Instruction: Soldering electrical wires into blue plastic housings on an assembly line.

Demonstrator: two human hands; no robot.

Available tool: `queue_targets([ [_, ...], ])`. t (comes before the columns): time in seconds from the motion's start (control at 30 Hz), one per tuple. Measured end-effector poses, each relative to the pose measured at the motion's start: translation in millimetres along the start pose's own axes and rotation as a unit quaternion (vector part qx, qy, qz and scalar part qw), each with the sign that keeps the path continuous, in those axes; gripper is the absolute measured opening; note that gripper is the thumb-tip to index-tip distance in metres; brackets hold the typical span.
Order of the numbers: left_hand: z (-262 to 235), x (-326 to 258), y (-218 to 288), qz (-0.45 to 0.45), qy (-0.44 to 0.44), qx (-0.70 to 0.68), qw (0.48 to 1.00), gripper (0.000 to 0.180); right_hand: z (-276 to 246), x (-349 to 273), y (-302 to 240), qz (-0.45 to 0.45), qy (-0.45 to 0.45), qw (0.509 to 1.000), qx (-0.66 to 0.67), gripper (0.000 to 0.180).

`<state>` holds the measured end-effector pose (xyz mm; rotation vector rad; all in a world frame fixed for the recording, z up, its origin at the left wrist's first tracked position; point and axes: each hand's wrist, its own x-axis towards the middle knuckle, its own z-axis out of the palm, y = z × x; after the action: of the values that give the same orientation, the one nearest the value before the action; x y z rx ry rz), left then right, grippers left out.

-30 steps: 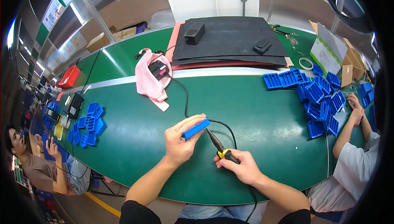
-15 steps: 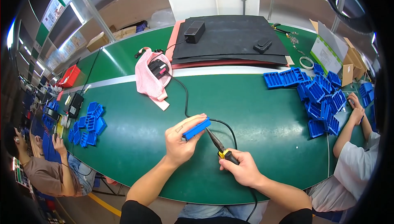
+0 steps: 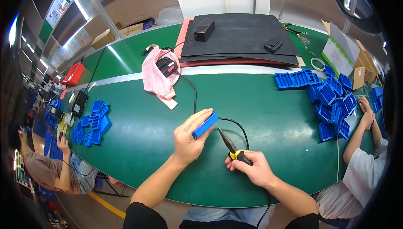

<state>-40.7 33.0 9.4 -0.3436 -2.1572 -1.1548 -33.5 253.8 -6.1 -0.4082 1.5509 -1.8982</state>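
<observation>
Green surface (image 3: 138,145) spreads under my hands. My left hand (image 3: 189,138) pinches a long blue block (image 3: 205,124), tilted up to the right. My right hand (image 3: 252,168) is curled around the corded iron (image 3: 230,145), tip aimed up-left, just beside the block's lower end.
</observation>
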Motion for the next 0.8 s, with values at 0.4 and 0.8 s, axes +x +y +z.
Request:
queue_targets([
  [0.4,5.7,-4.4,2.0,0.01,0.0,-0.015,1.0,0.047,1.5,0.2,3.3,-0.007,-0.045,0.998,-0.042,0.019],
  [0.8,8.4,-6.5,0.1,0.025,0.0,0.003,1.0,0.046,1.9,-0.6,3.1,-0.014,-0.041,0.995,-0.094,0.019],
])
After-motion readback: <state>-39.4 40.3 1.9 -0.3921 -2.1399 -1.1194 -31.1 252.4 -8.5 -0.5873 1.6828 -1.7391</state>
